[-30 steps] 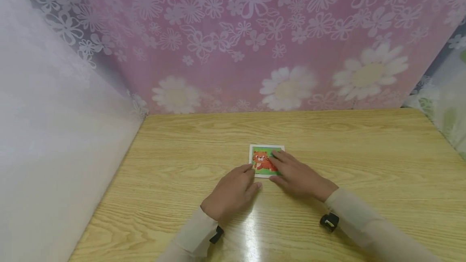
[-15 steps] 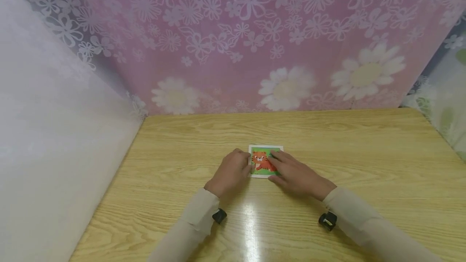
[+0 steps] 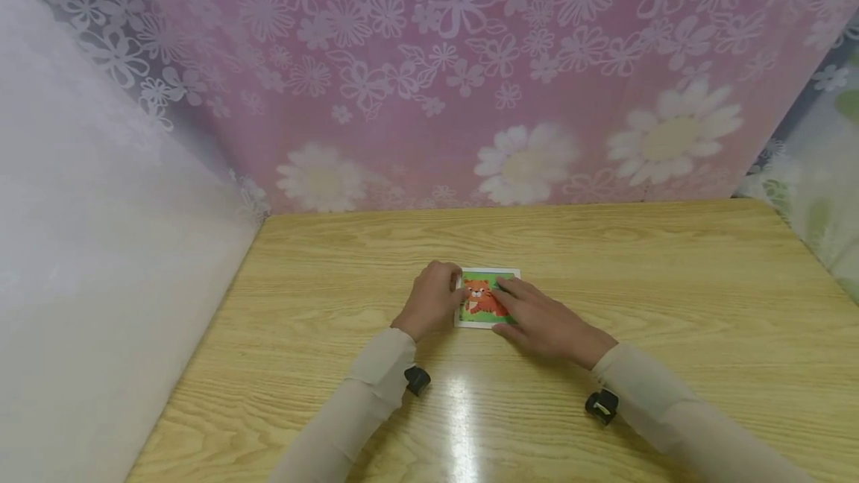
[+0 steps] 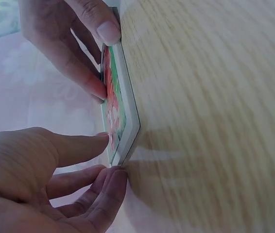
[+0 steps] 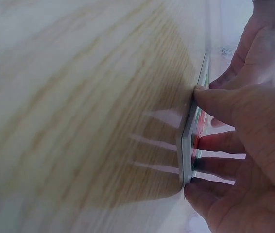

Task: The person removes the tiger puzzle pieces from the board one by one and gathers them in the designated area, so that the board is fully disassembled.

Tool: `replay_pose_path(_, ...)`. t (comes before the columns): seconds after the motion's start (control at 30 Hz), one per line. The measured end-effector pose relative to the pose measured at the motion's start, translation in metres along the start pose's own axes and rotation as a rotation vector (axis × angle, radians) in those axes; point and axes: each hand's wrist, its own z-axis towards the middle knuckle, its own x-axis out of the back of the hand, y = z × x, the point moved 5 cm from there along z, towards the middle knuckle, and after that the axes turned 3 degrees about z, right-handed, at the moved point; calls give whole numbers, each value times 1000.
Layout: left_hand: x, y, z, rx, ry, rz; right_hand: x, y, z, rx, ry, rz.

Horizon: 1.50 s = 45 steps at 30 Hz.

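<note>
White-framed tiger board (image 3: 481, 301): our left grip (image 3: 432, 299) pinches nine o'clock; our right grip (image 3: 546, 321), unclenched, rests across four o'clock.

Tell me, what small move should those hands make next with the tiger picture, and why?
Perhaps the left hand should firm up its hold on the left edge of the tiger picture: its fingertips are at that edge with the thumb over the top, while fingers of the right hand rest on the picture and could steady it.
</note>
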Motion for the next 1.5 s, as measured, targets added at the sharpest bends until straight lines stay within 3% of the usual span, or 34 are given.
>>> replay_pose_path(0.13, -2, -3, 4, 48, -3, -2, 0, 0, 0, -1, -1, -3)
replay_pose_path(0.4, -5, -4, 9, 68, -12, -50, -1, 0, 1, 4, 4, -18)
replay_pose_path(0.67, -5, -4, 14, 142, -18, -68, -1, 0, 2, 0, 7, -8)
replay_pose_path(1.33, -5, -6, 17, 229, -18, -140, 0, -1, 3, -10, -11, -44)
replay_pose_path(1.5, -6, -7, 18, 224, -21, -135, -1, -2, 2, 9, -17, -63)
